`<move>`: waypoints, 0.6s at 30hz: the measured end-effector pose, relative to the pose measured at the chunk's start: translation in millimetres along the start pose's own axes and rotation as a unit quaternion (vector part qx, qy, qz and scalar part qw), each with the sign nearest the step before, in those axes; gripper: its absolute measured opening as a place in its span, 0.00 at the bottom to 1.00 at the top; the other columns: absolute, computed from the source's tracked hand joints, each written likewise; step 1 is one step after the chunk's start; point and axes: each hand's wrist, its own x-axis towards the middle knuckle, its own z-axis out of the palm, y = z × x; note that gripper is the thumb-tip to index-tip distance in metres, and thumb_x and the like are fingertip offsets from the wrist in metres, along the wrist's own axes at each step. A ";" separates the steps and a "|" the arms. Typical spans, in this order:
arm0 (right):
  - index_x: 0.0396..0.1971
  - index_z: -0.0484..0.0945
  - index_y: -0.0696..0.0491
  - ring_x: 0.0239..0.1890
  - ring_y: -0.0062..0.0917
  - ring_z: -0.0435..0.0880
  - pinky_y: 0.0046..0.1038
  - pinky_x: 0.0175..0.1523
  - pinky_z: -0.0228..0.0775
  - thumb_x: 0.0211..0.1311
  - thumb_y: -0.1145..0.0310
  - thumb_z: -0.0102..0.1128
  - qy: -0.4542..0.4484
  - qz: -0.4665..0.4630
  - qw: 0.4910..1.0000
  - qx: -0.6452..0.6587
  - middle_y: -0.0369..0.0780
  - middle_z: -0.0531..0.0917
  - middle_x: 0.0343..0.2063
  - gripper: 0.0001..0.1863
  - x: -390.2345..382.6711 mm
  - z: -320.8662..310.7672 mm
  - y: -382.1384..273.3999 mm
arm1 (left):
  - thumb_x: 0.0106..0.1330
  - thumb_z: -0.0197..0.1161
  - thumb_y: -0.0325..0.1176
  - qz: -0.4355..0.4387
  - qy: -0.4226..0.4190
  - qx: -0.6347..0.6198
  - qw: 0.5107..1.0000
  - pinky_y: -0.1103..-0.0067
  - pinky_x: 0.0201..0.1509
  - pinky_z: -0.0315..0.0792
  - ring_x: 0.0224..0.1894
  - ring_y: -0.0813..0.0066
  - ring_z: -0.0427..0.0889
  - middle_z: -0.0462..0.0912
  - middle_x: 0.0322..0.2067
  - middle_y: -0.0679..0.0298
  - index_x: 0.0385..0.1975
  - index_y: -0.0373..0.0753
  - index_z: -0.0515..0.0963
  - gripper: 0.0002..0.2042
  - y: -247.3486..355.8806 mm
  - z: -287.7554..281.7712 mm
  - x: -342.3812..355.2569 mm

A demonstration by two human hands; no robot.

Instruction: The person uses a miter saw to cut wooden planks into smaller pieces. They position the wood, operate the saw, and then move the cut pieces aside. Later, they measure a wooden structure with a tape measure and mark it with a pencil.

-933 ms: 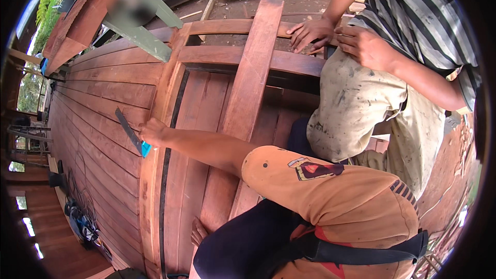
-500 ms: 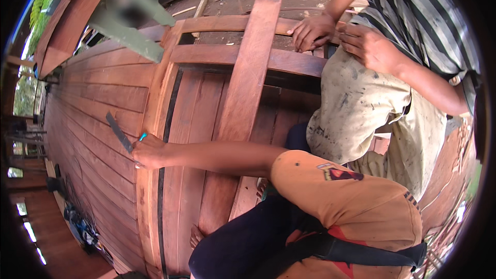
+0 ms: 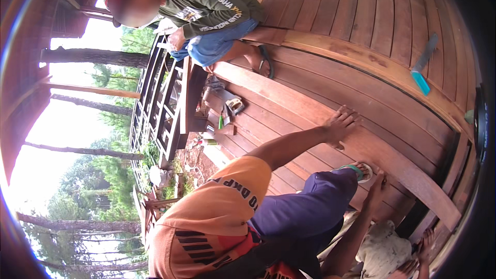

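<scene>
A long reddish-brown wooden plank lies across the lower deck, its near-right end over a wooden frame edge. My left hand spans its width, fingers over the far edge and thumb at the near one. Close to the plank's near edge is my right hand, its fingers drawn together; what they hold, if anything, is hidden. A handsaw with a turquoise handle rests on the raised deck beyond the plank, apart from both hands. My sandalled foot is beside the plank.
A co-worker in a dark green shirt sits at the plank's far end. Another person's hand and stained pale trousers are at lower right. Tools, including a power tool, lie on the deck near a slatted frame.
My view has swung round, leftward along the plank. The handsaw has left my hand and lies on the raised deck. My hands are now at the plank.
</scene>
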 end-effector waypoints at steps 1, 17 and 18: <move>0.45 0.83 0.61 0.49 0.27 0.81 0.29 0.59 0.70 0.74 0.58 0.54 -0.011 0.026 1.000 0.000 0.43 0.86 0.43 0.20 -17.1 0.7 -1.8 | 0.41 0.81 0.61 -0.018 -0.009 -0.003 1.000 0.42 0.80 0.31 0.80 0.46 0.43 0.49 0.77 0.48 0.78 0.40 0.46 0.67 -0.8 -1.8 -0.9; 0.36 0.83 0.58 0.30 0.25 0.82 0.31 0.39 0.73 0.68 0.58 0.63 0.072 0.127 0.989 -0.010 0.42 0.84 0.25 0.16 -184.1 23.8 29.4 | 0.42 0.87 0.46 -0.060 -0.066 -0.002 0.996 0.47 0.81 0.38 0.82 0.52 0.36 0.37 0.80 0.52 0.80 0.45 0.33 0.72 -36.1 -29.6 -0.4; 0.37 0.83 0.58 0.30 0.26 0.82 0.31 0.40 0.73 0.68 0.58 0.63 0.086 0.122 0.989 -0.017 0.43 0.84 0.25 0.16 -191.5 26.1 29.9 | 0.41 0.87 0.46 -0.090 -0.062 0.024 0.994 0.48 0.81 0.38 0.82 0.52 0.38 0.38 0.80 0.52 0.80 0.46 0.33 0.72 -41.4 -35.9 -10.7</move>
